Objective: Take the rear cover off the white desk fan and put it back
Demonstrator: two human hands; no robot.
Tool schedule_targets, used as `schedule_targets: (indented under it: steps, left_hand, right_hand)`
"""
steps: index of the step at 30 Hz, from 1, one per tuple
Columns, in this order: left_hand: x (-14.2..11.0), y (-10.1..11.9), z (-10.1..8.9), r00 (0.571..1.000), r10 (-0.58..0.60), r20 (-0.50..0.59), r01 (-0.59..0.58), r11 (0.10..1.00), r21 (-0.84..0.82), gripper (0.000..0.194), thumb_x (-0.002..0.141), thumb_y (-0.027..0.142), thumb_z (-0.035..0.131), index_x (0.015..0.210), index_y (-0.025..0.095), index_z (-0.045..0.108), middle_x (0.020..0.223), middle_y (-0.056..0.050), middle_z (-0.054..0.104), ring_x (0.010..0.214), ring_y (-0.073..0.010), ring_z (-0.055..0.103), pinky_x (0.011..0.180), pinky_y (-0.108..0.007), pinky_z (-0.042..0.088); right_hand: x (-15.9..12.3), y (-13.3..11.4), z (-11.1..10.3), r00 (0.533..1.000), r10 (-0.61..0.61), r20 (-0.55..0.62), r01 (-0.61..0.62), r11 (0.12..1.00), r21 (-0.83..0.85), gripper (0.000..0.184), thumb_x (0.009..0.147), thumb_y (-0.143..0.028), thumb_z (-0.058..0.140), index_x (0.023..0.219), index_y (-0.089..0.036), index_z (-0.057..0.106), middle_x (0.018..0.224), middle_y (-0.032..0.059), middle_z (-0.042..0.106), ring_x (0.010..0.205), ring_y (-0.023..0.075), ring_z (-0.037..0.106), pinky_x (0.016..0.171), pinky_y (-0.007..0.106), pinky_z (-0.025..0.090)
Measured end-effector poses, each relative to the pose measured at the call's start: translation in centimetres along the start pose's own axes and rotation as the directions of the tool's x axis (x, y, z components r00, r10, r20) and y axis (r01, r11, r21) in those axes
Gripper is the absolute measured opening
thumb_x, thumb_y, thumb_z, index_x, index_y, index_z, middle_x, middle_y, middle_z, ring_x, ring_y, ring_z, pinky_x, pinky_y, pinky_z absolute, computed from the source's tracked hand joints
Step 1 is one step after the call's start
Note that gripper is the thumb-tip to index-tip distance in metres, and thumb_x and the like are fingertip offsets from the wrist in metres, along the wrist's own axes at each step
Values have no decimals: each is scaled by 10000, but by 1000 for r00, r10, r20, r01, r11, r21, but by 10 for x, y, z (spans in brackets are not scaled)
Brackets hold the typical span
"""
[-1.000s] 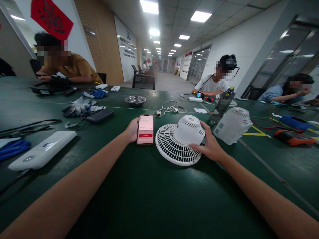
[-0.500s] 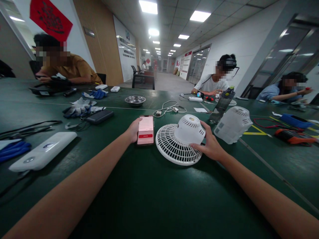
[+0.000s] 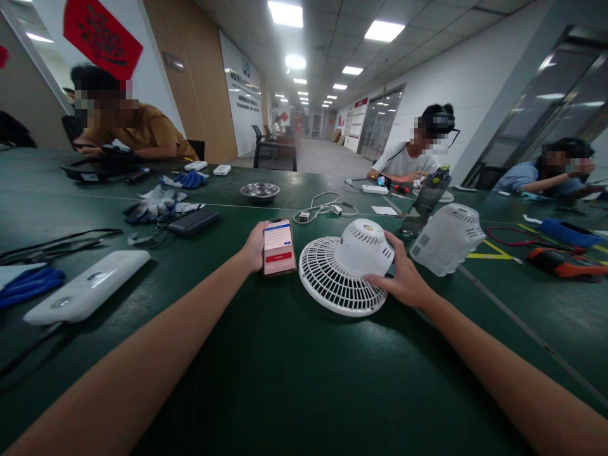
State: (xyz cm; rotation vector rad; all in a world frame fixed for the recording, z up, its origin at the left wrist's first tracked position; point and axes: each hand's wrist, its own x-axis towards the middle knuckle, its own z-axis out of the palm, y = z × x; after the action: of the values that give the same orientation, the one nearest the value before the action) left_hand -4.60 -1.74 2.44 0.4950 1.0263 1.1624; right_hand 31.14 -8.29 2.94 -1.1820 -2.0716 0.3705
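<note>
My left hand is closed on the left edge of a smartphone, whose lit screen shows a pink page with a red bar and faces me. To its right lies a white fan head, grille side down on the table, with its motor housing pointing up. Around the right side of that housing, my right hand is wrapped, thumb in front and fingers behind. Just beyond this hand stands a translucent white plastic casing, apart from the fan.
On the green table, a metal bowl and a white cable lie ahead. A water bottle stands behind the casing. A white device and work gloves are left; a multimeter is right. Several people sit around the table.
The phone's screen content has changed, with a blue-and-white panel now at its top, and the phone has tilted slightly. My right hand and the fan stay in place.
</note>
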Motion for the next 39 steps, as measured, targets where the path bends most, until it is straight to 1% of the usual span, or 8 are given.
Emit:
schedule_targets:
  steps: [3, 6, 12, 22, 26, 29, 34, 39]
  left_hand:
    - [0, 0, -1, 1000, -2, 24, 2, 1000, -3, 346, 929, 430, 484, 1004, 156, 682, 806, -123, 741, 652, -283, 726, 599, -454, 609]
    - [1, -2, -2, 999, -36, 13, 35, 997, 70, 235, 876, 307, 623, 1043, 150, 676, 826, -125, 752, 663, -281, 736, 611, -441, 619]
    - [1, -7, -5, 997, -72, 9, 68, 971, 229, 369, 773, 100, 737, 1130, 79, 647, 892, -198, 764, 707, -307, 753, 650, -459, 633]
    - [-6, -6, 3, 996, 40, -85, -14, 958, 287, 400, 733, 59, 777, 1111, 75, 645, 804, -146, 758, 628, -269, 733, 612, -441, 632]
    - [-6, -5, 2, 1000, 4, 7, -6, 985, 171, 290, 833, 217, 713, 1092, 97, 664, 814, -133, 753, 653, -268, 734, 631, -446, 629]
    - [-4, -3, 0, 995, -11, 94, 7, 999, 44, 378, 924, 409, 557, 1125, 108, 665, 900, -164, 755, 744, -302, 748, 664, -465, 624]
    - [-1, -3, -5, 998, -16, 63, 15, 1000, 24, 545, 933, 527, 478, 1245, 101, 613, 1021, -211, 744, 837, -343, 748, 707, -485, 610]
    - [2, -4, -5, 999, -3, 39, 2, 1000, 27, 558, 940, 535, 462, 1278, 112, 597, 1058, -213, 739, 866, -346, 745, 731, -485, 603]
  right_hand:
    - [0, 0, 0, 1000, -8, -4, 8, 1000, 2, 1074, 731, -561, 784, 1560, -279, 161, 1474, 177, 479, 1297, 449, 514, 1059, 677, 424]
    - [0, 1, 0, 1000, -1, -1, 1, 1000, 0, 1076, 727, -563, 790, 1557, -286, 163, 1465, 179, 488, 1266, 442, 542, 1040, 675, 442]
    - [-1, -1, 0, 1000, -7, 4, 7, 1000, -3, 1073, 736, -551, 790, 1557, -290, 151, 1477, 169, 473, 1279, 429, 535, 1055, 654, 441]
    - [0, 2, 1, 1000, -5, -3, 5, 1000, 3, 1077, 727, -576, 787, 1556, -305, 155, 1436, 156, 512, 1204, 407, 586, 1019, 647, 474]
    - [0, 2, 1, 1000, -12, -1, 12, 1000, 2, 1073, 733, -563, 788, 1556, -299, 152, 1415, 155, 532, 1194, 399, 593, 1031, 653, 459]
    - [0, 1, 0, 1000, -9, 2, 9, 1000, 6, 1071, 734, -546, 793, 1556, -287, 156, 1427, 162, 521, 1211, 401, 584, 1039, 649, 456]
    - [1, 0, 0, 1000, -10, 3, 10, 1000, 8, 1067, 734, -543, 793, 1552, -281, 162, 1449, 172, 499, 1249, 423, 559, 1035, 649, 463]
    - [0, 1, 0, 1000, -11, 8, 11, 1000, 3, 1068, 736, -544, 792, 1553, -292, 153, 1454, 166, 495, 1248, 415, 562, 1037, 645, 466]
